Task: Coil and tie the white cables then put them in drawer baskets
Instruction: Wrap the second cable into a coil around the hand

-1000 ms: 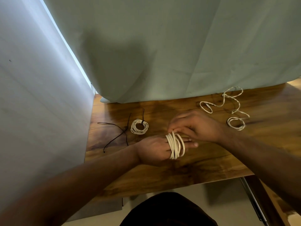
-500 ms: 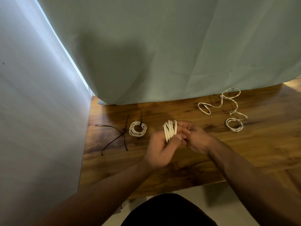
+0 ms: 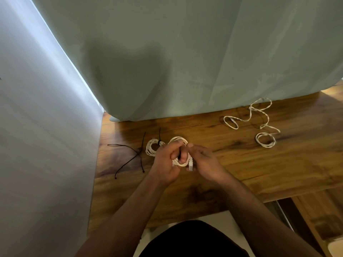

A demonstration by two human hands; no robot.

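Curtain [image 3: 185,62]: pale green fabric with soft vertical folds. It fills the upper frame, and its hem lies on the far edge of the table.

Wall [image 3: 37,136]: smooth and grey-white, running down the left side. A bright strip of light shows where it meets the curtain.

Table [image 3: 241,173]: glossy brown wood with dark streaked grain and a straight near edge.

Left hand [image 3: 165,160]: over the table's middle, with fingers curled tightly round the left side of the white cable coil [image 3: 181,165].

Right hand [image 3: 206,162]: just beside the left hand. Its thumb tip presses on the coil's upper right, and its fingers are curled in under it, gripping that side.

Loose white cable [image 3: 259,119]: thin and twisted, lying in open wavy loops at the far right of the table, well apart from the hands. It ends in a small flat ring of turns.

White cable coil: several round turns bundled together and held above the wood between both hands.

Tied coil [image 3: 150,150]: a small round bundle of white cable lying flat, just left of the left hand. A black tie cinches its top.

Black cable ties [image 3: 130,159]: thin plastic strips crossed on the wood, left of the tied coil.

Connector [image 3: 190,165]: a pale rectangular plug hanging from the held coil, next to the right palm.
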